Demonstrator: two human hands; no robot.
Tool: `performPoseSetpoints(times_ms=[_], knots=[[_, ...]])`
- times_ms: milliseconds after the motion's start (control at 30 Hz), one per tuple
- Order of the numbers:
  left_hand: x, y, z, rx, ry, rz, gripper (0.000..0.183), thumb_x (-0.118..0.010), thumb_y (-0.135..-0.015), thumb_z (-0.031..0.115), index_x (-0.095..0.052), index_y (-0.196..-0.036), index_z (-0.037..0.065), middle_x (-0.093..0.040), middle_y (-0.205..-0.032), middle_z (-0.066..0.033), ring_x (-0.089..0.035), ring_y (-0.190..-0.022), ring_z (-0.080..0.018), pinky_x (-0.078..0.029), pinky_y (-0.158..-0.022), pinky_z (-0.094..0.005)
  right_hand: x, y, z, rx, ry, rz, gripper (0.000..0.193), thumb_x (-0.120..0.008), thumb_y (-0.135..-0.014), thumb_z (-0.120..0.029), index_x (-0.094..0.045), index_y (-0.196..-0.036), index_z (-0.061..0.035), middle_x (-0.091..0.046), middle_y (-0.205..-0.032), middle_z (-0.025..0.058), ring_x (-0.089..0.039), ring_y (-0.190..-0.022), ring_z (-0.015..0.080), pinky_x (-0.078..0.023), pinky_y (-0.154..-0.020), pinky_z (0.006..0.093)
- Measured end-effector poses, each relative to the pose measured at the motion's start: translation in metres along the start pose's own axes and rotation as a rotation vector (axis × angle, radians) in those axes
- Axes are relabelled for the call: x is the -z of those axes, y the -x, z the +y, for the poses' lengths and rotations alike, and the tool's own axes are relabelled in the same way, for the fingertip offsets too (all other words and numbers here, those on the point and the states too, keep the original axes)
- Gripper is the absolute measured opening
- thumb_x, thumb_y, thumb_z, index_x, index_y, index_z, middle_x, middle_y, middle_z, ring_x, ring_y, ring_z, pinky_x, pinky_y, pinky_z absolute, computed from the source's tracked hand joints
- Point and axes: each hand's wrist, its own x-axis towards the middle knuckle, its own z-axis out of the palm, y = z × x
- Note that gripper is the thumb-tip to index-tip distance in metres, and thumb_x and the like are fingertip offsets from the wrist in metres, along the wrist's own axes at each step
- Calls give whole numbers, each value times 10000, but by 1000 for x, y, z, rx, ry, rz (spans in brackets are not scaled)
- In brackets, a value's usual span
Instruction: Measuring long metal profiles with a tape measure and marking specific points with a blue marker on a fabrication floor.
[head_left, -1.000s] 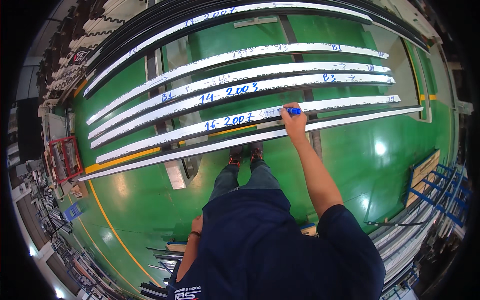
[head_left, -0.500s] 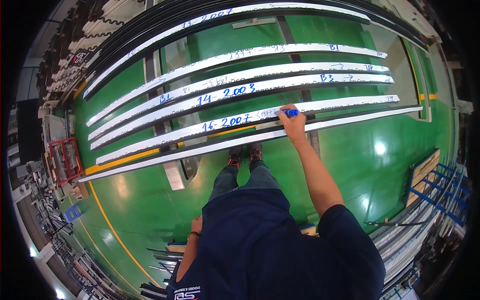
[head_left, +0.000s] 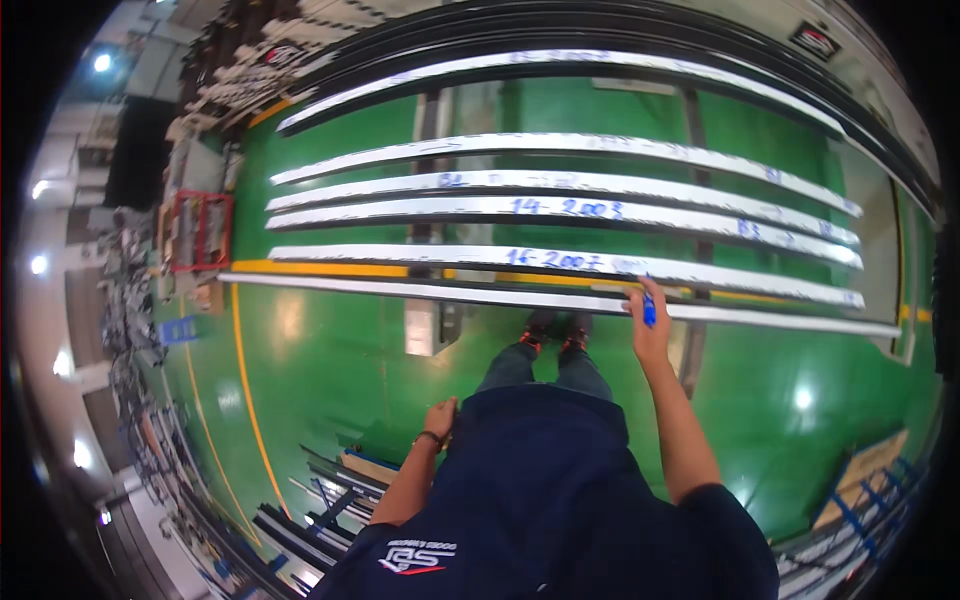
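Observation:
My right hand is closed around a blue marker. Its fingertips are at the lower edge of a long white-faced profile with blue handwriting, and whether the marker touches the profile is too blurred to tell. Under this hand runs the nearest profile, narrower and without visible writing. Beside my waist, my left hand has its fingers curled in; what they hold, if anything, is hidden. Further white-faced profiles with blue handwriting lie roughly parallel beyond.
Grey supports carry the profiles above a green floor with yellow lines. Dark profiles are stacked at the far side. A red frame stands at left; racks of long pieces sit behind me on both sides.
The view has swung left, so the profiles appear further right and blurred. My right hand has drawn slightly back toward me with the marker. The left hand has come further into view.

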Motion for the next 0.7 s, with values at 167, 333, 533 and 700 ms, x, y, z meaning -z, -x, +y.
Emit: performPoseSetpoints(times_ms=[167,333,533,700], knots=[[-3,14,100,-135,229,-16,492,-554,-989,481,-625,-815,26,-621,-684,-75,-589,-602,-169,-463,-584,-337,-50,24,-17,118,-107,-213,250,-561,-1042,-134,-535,-1271,-37,-707,-1144,151,-698,-947,193,-556,-823,320],[-24,21,189,-274,485,-131,431,-539,-1023,424,-567,-788,64,-580,-634,-47,-553,-554,-136,-441,-536,-288,-85,44,-64,83,10,-477,238,-614,-1009,-144,-516,-1200,-43,-710,-1144,159,-695,-1019,216,-539,-882,329],[-65,48,248,-413,606,-228,391,-535,-1034,391,-569,-804,76,-574,-634,-29,-544,-557,-119,-428,-524,-272,-90,47,-76,35,-50,-650,409,-705,-951,-174,-470,-1264,-55,-664,-1251,177,-679,-1073,234,-532,-914,348],[-85,59,252,-386,577,-323,380,-546,-1033,382,-596,-832,64,-577,-663,-24,-550,-568,-123,-430,-534,-284,-74,40,-76,72,-5,-652,424,-703,-951,-160,-471,-1286,-44,-660,-1252,180,-678,-1046,239,-532,-912,352]])
